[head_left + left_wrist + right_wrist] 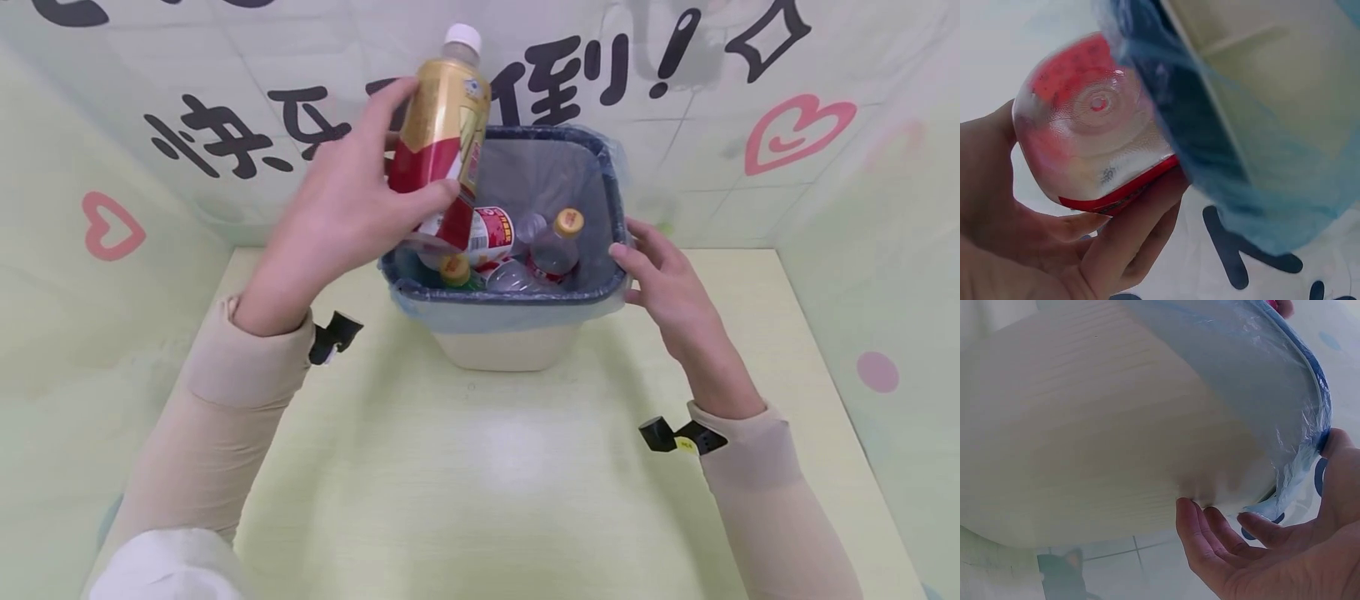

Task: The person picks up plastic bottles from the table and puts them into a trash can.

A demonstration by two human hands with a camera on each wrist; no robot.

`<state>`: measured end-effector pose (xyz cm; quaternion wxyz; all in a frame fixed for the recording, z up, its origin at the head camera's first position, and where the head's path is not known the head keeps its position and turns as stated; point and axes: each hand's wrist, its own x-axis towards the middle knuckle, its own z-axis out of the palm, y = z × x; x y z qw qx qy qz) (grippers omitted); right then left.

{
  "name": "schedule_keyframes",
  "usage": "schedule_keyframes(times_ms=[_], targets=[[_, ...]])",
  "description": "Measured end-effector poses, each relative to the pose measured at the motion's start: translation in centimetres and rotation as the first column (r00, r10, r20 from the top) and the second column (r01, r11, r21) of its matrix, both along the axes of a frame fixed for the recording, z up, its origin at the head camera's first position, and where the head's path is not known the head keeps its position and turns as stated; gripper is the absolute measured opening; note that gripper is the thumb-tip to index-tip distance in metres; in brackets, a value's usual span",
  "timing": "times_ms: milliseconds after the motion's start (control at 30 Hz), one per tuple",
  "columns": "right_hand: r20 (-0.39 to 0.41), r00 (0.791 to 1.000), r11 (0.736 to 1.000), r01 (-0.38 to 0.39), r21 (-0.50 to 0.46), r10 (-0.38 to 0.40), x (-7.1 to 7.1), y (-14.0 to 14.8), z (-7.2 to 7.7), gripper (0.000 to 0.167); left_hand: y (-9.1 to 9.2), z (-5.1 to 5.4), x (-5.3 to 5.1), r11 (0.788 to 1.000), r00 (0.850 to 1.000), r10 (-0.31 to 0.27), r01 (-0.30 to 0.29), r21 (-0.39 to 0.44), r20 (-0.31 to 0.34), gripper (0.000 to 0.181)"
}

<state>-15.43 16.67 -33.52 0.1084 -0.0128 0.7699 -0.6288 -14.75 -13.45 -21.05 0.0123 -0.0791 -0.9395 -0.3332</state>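
Note:
In the head view my left hand [345, 196] grips a plastic drink bottle [442, 125] with a gold and red label and a white cap. The bottle tilts, cap up, over the left side of a trash bin [498, 346]. The left wrist view shows the clear base of the bottle [1094, 119] beside the bin's lined edge. At the bin's right side my right hand [671, 283] holds the rim, thumb on the edge and fingers against the outer wall. In the right wrist view, those fingertips [1185, 506] touch the pale wall.
A bluish plastic liner [495, 315] folds over the dark rim. Inside lie several bottles, among them one with an orange cap [569, 222] and one with a red label [491, 233]. The bin stands on a pale table [480, 483] against a printed wall [705, 167].

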Motion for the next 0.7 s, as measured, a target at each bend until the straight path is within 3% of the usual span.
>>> schedule_keyframes(times_ms=[433,700], targets=[[0.000,1.000,1.000,0.005,-0.002,-0.005,0.1,0.1,0.1,0.061,2.6,-0.3,-0.2,0.997,0.997,-0.072,0.072,-0.021,0.003,0.090],[0.007,1.000,1.000,-0.001,-0.011,0.001,0.0,0.2,0.0,0.060,3.6,-1.2,-0.3,0.981,0.984,-0.180,0.180,-0.075,0.005,0.101]])
